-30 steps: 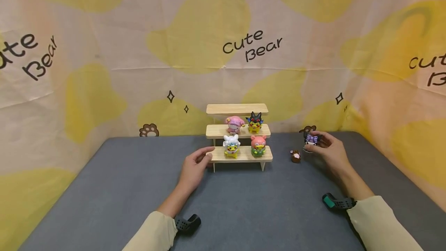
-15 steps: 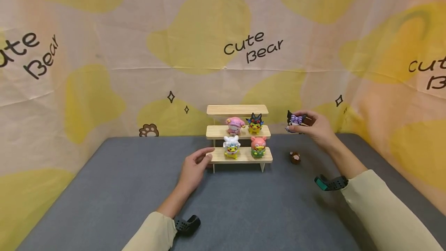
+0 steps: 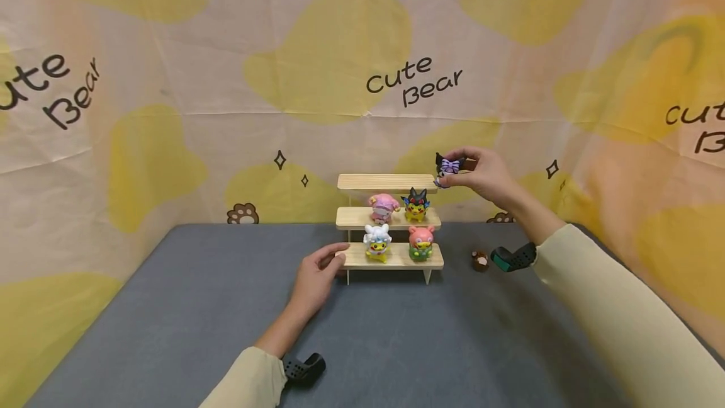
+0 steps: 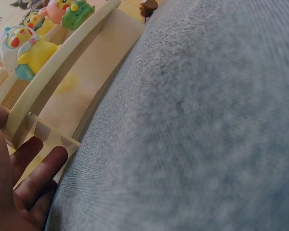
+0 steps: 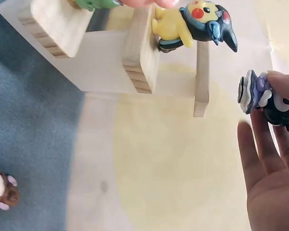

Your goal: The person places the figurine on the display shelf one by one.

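Observation:
A three-step wooden display stand (image 3: 387, 182) stands in the middle of the head view. My left hand (image 3: 313, 276) grips the left end of its lowest step; in the left wrist view some fingers (image 4: 48, 171) lie below the board near the side support. My right hand (image 3: 488, 176) pinches a black figurine with a purple bow (image 3: 450, 166) between thumb and fingers, raised at the right end of the top step. On the middle step sit a pink-hatted figurine (image 3: 383, 208) and a black-eared yellow one (image 3: 416, 205). The lowest step bears a white-hooded figurine (image 3: 377, 243) and a pink-and-green one (image 3: 421, 243).
A small brown figurine (image 3: 479, 261) rests on the grey tabletop (image 3: 396, 339) to the right of the stand, under the right forearm. A printed fabric backdrop (image 3: 317, 49) hangs close behind the stand and along both sides.
My right hand has lifted the black figurine from the table and carried it up and left to the top step. The left hand has kept its place on the stand.

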Motion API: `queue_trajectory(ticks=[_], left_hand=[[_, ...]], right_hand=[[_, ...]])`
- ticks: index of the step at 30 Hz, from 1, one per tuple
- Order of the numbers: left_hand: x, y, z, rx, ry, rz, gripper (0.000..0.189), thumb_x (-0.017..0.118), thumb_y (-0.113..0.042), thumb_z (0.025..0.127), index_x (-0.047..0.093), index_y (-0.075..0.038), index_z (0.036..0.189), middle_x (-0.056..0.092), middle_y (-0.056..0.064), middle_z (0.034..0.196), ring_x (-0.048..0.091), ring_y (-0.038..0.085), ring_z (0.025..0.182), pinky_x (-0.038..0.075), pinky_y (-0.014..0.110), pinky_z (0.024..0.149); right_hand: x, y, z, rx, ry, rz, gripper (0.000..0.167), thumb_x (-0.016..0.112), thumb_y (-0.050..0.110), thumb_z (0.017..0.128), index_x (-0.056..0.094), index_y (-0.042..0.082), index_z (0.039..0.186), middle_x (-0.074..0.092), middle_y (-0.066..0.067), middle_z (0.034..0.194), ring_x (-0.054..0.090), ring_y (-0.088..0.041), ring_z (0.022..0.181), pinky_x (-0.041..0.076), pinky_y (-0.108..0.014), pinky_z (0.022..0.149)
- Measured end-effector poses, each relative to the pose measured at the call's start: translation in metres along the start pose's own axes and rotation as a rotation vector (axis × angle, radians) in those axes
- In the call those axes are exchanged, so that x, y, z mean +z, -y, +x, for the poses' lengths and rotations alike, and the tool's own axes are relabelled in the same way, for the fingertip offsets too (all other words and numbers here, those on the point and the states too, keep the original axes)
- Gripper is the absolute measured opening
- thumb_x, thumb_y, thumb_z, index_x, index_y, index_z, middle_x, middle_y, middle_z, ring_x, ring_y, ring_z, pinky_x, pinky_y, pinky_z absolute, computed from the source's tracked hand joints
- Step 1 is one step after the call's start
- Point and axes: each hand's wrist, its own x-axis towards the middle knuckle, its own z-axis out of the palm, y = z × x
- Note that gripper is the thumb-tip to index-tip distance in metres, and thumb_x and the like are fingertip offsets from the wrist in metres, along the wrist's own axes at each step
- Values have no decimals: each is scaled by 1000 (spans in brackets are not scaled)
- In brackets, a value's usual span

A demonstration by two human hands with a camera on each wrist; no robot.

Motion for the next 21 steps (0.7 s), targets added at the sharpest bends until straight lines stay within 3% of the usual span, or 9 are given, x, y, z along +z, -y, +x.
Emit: queue_trajectory(ticks=[10,21], left_hand=[[-1,1,0,5,-4,19,24,65,-16,99,74,-11,121,76,15,115,72,15,82,58,30,75],[-2,0,-1,-7,-9,48,24,66,-19,99,74,-15,121,76,12,116,71,11,87,54,26,76]], right_hand=[[20,15,37,-20,32,-63,44,85,12,80,67,4,120,66,-12,116,62,-18,95,49,-27,75],[44,16,53,-82,87,-84,39,84,8,80,68,1,115,68,-17,112,60,-22,92,48,-24,75]])
